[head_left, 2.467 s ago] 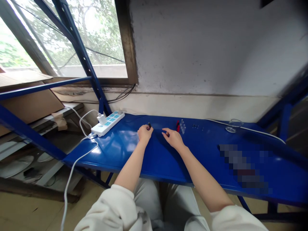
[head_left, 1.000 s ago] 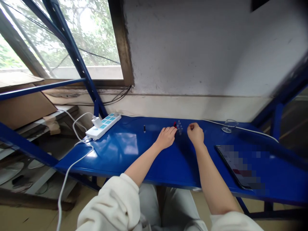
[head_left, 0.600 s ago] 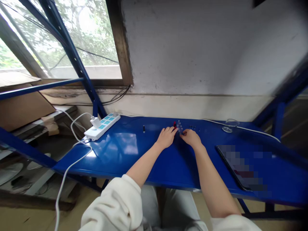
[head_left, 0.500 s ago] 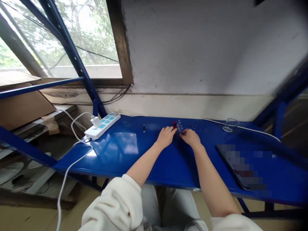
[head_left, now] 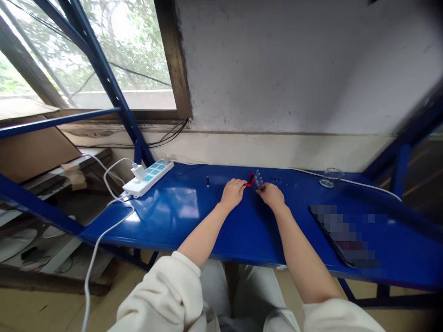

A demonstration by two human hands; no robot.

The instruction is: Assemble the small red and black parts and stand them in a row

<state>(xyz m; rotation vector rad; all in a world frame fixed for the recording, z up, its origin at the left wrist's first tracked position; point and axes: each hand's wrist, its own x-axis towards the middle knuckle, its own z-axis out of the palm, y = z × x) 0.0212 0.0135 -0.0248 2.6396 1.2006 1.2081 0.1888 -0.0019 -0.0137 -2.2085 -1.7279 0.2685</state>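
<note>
A translucent knobbed strip, which looks like a terminal block (head_left: pixel 258 180), stands on the blue tabletop between my hands. Against its left side is a bent red wire (head_left: pixel 249 185) with some black near it. My left hand (head_left: pixel 233 192) is closed, its fingertips pinching the left end of the red wire. From the other side my right hand (head_left: pixel 272 195) grips the lower right of the terminal block between thumb and fingers. Both fingertips are small in view, so the exact contact is partly hidden.
A small black stick-like piece (head_left: pixel 207 181) stands left of my hands. Tiny dark parts (head_left: pixel 277 180) lie to the right, before a clear glass container (head_left: pixel 327 182). A white power strip (head_left: pixel 148 179) with cable is at left, a dark flat device (head_left: pixel 332 240) at right.
My left hand has drawn back a little to the left, and more of the red wire shows. My right hand keeps its grip on the terminal block. The view has shifted slightly.
</note>
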